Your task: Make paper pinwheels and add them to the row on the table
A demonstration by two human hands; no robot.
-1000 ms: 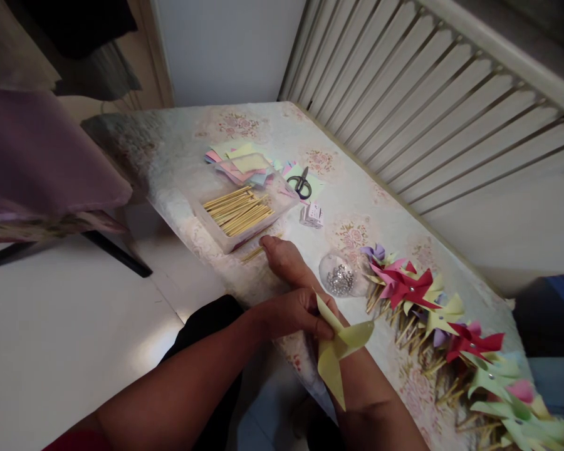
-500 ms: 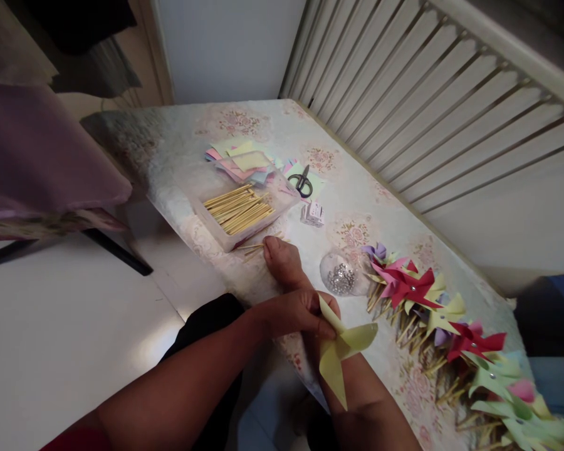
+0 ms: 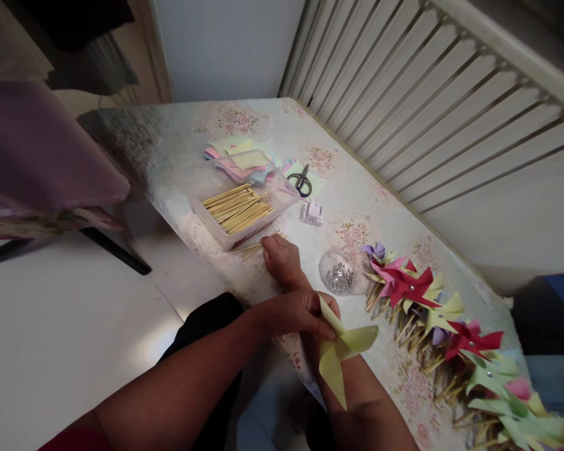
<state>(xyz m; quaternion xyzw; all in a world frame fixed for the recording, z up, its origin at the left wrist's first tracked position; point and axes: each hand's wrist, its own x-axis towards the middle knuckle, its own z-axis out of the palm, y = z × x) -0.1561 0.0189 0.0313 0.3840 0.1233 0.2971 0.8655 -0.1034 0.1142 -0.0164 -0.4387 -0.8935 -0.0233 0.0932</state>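
Note:
My left hand [image 3: 305,316] pinches a pale yellow paper pinwheel [image 3: 341,347] at its middle, its curled blades spread to the right. Crossing beneath that wrist, my right arm reaches forward, and my right hand [image 3: 282,260] is closed with its fingertips on a thin wooden stick [image 3: 251,250]. A few similar sticks lie loose around those fingertips, on the tablecloth. Just beyond them stands a clear plastic box [image 3: 226,240] with many wooden sticks [image 3: 237,210] inside. To the right of my right hand is a clear round dish [image 3: 328,266] of small silvery pins or beads [image 3: 341,279].
Finished pinwheels [image 3: 411,287] in several colours line the table's right side. Black-handled scissors [image 3: 301,183], a small white box [image 3: 313,213] and coloured paper pieces [image 3: 237,153] lie farther back. A barred railing [image 3: 404,125] borders the right edge; a cloth-covered chair [image 3: 51,150] stands left.
My right fingertips have shifted slightly at the loose sticks, and the stick at them sits at a changed angle. My left hand keeps the yellow pinwheel in the same place.

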